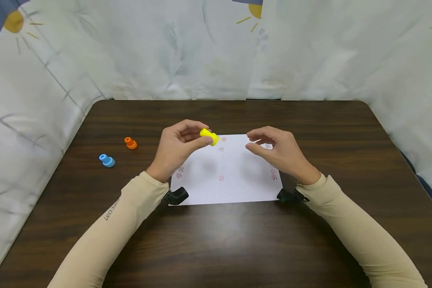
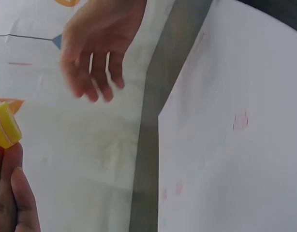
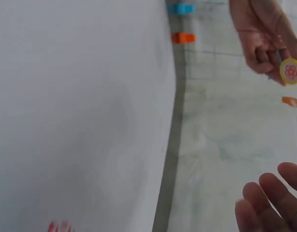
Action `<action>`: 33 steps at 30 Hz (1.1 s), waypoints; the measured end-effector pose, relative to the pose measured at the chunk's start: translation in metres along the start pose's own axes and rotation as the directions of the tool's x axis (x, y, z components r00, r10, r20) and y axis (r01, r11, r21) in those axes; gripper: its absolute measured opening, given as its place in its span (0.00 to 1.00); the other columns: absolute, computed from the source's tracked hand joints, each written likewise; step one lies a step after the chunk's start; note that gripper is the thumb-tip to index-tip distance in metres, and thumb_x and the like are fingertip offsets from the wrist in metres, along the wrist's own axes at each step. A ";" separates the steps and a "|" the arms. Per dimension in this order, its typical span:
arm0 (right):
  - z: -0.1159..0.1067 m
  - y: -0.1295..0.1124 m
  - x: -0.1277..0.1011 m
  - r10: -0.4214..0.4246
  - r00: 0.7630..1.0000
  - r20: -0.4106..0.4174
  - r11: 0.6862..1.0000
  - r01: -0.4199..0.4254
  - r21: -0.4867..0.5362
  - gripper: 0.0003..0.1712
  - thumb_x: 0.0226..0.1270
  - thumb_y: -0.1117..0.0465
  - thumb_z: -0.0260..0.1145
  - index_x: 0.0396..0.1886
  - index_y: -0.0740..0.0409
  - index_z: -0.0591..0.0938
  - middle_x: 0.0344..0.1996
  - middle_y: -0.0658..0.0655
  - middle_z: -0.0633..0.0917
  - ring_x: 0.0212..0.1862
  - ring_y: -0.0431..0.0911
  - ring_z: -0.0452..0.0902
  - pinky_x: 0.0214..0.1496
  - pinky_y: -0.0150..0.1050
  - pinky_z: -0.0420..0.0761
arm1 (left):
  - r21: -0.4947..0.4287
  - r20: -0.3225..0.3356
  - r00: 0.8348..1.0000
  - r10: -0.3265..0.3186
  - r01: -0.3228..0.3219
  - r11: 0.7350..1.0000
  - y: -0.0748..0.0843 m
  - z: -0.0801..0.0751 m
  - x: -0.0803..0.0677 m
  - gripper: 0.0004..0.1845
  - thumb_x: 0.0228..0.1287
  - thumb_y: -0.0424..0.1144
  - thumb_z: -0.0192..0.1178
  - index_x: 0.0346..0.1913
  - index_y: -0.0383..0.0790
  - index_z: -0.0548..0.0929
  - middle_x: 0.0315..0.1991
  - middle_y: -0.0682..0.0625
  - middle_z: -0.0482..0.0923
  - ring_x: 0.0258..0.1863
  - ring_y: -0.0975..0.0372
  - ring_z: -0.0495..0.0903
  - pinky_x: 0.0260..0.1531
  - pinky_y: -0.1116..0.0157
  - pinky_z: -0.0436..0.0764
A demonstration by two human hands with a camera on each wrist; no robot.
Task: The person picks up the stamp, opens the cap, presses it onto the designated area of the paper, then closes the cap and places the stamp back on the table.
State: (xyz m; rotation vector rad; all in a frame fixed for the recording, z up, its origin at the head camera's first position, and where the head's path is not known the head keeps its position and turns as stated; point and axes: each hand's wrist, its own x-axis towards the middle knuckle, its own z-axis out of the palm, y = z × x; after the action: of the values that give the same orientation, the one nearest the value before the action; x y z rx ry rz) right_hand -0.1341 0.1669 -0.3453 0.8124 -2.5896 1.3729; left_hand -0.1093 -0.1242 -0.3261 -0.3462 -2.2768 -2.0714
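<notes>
My left hand (image 1: pixel 174 150) pinches a yellow toy stamp (image 1: pixel 209 137) between thumb and fingers, held above the far left part of a white sheet of paper (image 1: pixel 237 190). In the right wrist view, the stamp's round face (image 3: pixel 290 71) shows a red flower design. Across from it, my right hand (image 1: pixel 281 152) hovers over the paper's right side with fingers loosely bent and nothing in them. Small red printed marks (image 1: pixel 221 178) dot the sheet along its middle and both sides.
Left of the paper, an orange stamp (image 1: pixel 131 143) and a blue stamp (image 1: pixel 107 161) stand on the dark wooden table (image 1: pixel 223 248). Patterned white curtains (image 1: pixel 216 60) hang behind the table and at its sides. Each wrist carries a black device (image 1: pixel 176 196).
</notes>
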 end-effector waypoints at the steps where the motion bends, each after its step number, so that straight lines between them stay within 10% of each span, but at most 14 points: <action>1: -0.002 0.002 0.000 -0.002 1.000 0.011 0.999 0.003 -0.041 0.16 0.66 0.57 0.76 0.52 0.52 0.88 0.49 0.51 0.90 0.47 0.44 0.88 0.56 0.38 0.88 | 0.010 -0.007 1.000 -0.001 0.001 1.000 0.001 -0.005 0.000 0.18 0.60 0.35 0.76 0.52 0.36 0.86 0.45 0.52 0.89 0.41 0.59 0.90 0.48 0.67 0.90; 7: -0.012 0.012 -0.003 0.026 0.989 0.146 0.963 0.015 -0.268 0.33 0.62 0.47 0.78 0.65 0.51 0.82 0.59 0.55 0.85 0.49 0.54 0.83 0.51 0.48 0.83 | 0.137 -0.038 0.999 0.008 -0.003 0.991 0.002 -0.032 0.000 0.19 0.61 0.37 0.76 0.53 0.37 0.86 0.46 0.55 0.89 0.42 0.62 0.90 0.48 0.70 0.89; 14: -0.022 0.021 -0.008 0.118 0.941 0.318 0.871 0.056 -0.488 0.56 0.63 0.33 0.72 0.83 0.50 0.59 0.83 0.59 0.60 0.82 0.60 0.58 0.79 0.62 0.68 | 0.267 -0.071 0.997 0.037 -0.017 0.964 0.009 -0.060 -0.001 0.17 0.60 0.39 0.76 0.52 0.41 0.87 0.42 0.59 0.89 0.40 0.65 0.90 0.46 0.73 0.88; 22: -0.027 0.031 -0.015 0.094 0.923 0.373 0.777 0.166 -0.608 0.60 0.66 0.29 0.66 0.86 0.49 0.50 0.85 0.61 0.49 0.86 0.62 0.42 0.84 0.67 0.52 | 0.419 -0.097 0.989 0.112 -0.062 0.906 0.016 -0.096 -0.001 0.18 0.59 0.37 0.77 0.51 0.39 0.87 0.40 0.62 0.88 0.36 0.69 0.88 0.41 0.77 0.86; 33: -0.029 0.038 -0.027 0.210 0.890 0.405 0.732 0.131 -0.668 0.63 0.63 0.23 0.63 0.86 0.51 0.50 0.86 0.60 0.47 0.86 0.63 0.39 0.84 0.71 0.47 | 0.545 -0.164 0.984 0.065 0.036 0.838 0.019 -0.141 -0.002 0.21 0.60 0.42 0.76 0.55 0.42 0.86 0.38 0.72 0.86 0.37 0.79 0.86 0.38 0.83 0.81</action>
State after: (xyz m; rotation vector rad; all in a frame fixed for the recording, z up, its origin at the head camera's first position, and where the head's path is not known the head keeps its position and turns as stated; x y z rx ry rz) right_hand -0.1351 0.2185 -0.3650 1.0123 -3.1112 0.1126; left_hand -0.1202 -0.2622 -0.2935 -0.1372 -2.5933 -1.2797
